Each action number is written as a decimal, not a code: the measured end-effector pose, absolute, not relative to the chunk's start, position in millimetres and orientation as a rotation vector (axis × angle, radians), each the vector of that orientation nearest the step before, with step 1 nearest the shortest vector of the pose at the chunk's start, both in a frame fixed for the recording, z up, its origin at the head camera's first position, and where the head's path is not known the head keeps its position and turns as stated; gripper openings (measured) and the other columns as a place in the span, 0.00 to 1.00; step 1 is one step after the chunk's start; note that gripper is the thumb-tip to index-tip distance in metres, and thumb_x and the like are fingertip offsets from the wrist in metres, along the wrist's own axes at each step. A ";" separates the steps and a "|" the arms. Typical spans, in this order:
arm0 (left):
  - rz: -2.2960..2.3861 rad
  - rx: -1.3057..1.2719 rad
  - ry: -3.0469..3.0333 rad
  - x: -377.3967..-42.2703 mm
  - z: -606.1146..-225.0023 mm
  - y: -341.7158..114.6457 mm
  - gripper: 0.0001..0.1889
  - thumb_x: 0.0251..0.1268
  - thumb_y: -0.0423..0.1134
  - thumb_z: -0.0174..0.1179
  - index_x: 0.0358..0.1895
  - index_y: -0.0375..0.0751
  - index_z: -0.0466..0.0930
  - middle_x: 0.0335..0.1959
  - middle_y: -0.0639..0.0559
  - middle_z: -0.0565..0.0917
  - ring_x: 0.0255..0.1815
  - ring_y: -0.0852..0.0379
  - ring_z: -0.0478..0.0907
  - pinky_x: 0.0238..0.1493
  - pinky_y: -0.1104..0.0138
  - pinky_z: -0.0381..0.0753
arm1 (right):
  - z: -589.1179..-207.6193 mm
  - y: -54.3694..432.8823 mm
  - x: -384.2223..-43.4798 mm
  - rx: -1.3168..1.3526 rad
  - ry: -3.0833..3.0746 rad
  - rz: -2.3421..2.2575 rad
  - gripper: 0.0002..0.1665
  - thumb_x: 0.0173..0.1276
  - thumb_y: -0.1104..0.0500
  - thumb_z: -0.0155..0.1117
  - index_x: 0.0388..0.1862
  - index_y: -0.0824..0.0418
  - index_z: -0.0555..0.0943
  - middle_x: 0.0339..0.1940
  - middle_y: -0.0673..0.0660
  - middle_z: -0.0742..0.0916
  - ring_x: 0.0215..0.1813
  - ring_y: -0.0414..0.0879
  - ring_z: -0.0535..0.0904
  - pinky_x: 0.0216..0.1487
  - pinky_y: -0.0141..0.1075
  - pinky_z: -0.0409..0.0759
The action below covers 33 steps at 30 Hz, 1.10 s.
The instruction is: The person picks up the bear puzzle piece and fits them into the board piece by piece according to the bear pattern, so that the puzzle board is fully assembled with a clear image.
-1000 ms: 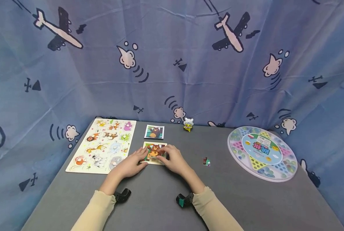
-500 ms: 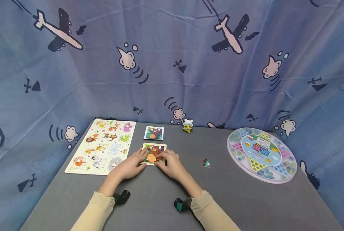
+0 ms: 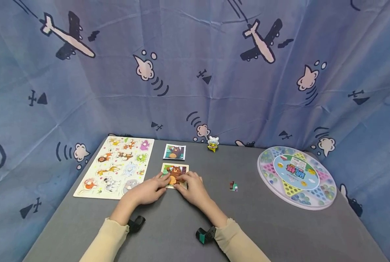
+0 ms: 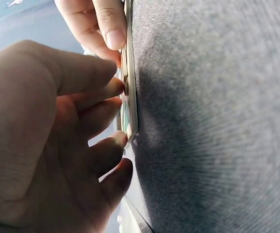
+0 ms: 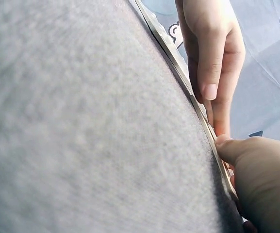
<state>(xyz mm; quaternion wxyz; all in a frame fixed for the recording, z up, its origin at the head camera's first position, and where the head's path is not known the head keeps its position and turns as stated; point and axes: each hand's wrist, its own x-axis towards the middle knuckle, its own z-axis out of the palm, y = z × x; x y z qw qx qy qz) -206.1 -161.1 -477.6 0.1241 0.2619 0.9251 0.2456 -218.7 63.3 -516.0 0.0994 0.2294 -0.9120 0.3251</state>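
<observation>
A small wooden bear jigsaw [image 3: 176, 170] in a pale frame lies on the grey table. My left hand [image 3: 151, 188] reaches over its left side, loosely bent fingertips touching the picture. From the right, my right hand [image 3: 194, 185] pinches an orange-and-brown puzzle piece at the bear's belly with thumb and forefinger. In the left wrist view that puzzle piece [image 4: 125, 86] stands slightly proud of the frame, with left fingertips [image 4: 116, 87] right against it. Parts of the picture are hidden under the hands. A loose puzzle piece [image 3: 233, 186], green and brown, lies to the right.
Behind the jigsaw lies a bear picture card [image 3: 174, 151]. An animal peg board [image 3: 116, 167] is at the left, and a round Chinese checkers board [image 3: 297, 178] at the right. A small figurine [image 3: 213, 143] stands by the patterned curtain [image 3: 181, 72].
The orange belly piece has come down onto the jigsaw in my right hand, which moved slightly left and nearer. My left fingertips have shifted inward to the piece.
</observation>
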 end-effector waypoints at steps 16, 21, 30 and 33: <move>0.698 0.735 2.685 -206.1 -478.5 -161.0 0.26 0.84 0.38 0.53 0.80 0.36 0.68 0.85 0.44 0.60 0.87 0.37 0.50 0.80 0.39 0.61 | -517.5 62.3 -219.4 0.648 -2.682 0.988 0.14 0.70 0.52 0.77 0.50 0.56 0.91 0.41 0.52 0.88 0.44 0.47 0.79 0.46 0.41 0.70; 0.685 0.714 2.684 -205.3 -477.9 -161.4 0.28 0.83 0.40 0.55 0.80 0.38 0.68 0.86 0.46 0.59 0.87 0.37 0.50 0.80 0.38 0.62 | -515.9 61.3 -218.3 0.634 -2.689 0.986 0.12 0.69 0.52 0.77 0.48 0.55 0.92 0.42 0.52 0.88 0.44 0.47 0.79 0.46 0.40 0.69; 0.674 0.723 2.679 -203.4 -474.7 -159.9 0.29 0.82 0.42 0.58 0.80 0.38 0.68 0.86 0.46 0.60 0.87 0.36 0.51 0.79 0.37 0.62 | -515.4 61.3 -217.5 0.656 -2.686 0.988 0.11 0.69 0.52 0.77 0.46 0.54 0.91 0.42 0.52 0.87 0.45 0.47 0.79 0.47 0.42 0.71; 0.668 0.718 2.681 -203.7 -474.8 -159.4 0.29 0.82 0.43 0.58 0.81 0.38 0.67 0.86 0.46 0.60 0.87 0.36 0.50 0.80 0.37 0.62 | -515.3 61.5 -218.3 0.661 -2.679 0.983 0.10 0.70 0.52 0.77 0.46 0.54 0.91 0.42 0.52 0.87 0.45 0.48 0.79 0.46 0.42 0.71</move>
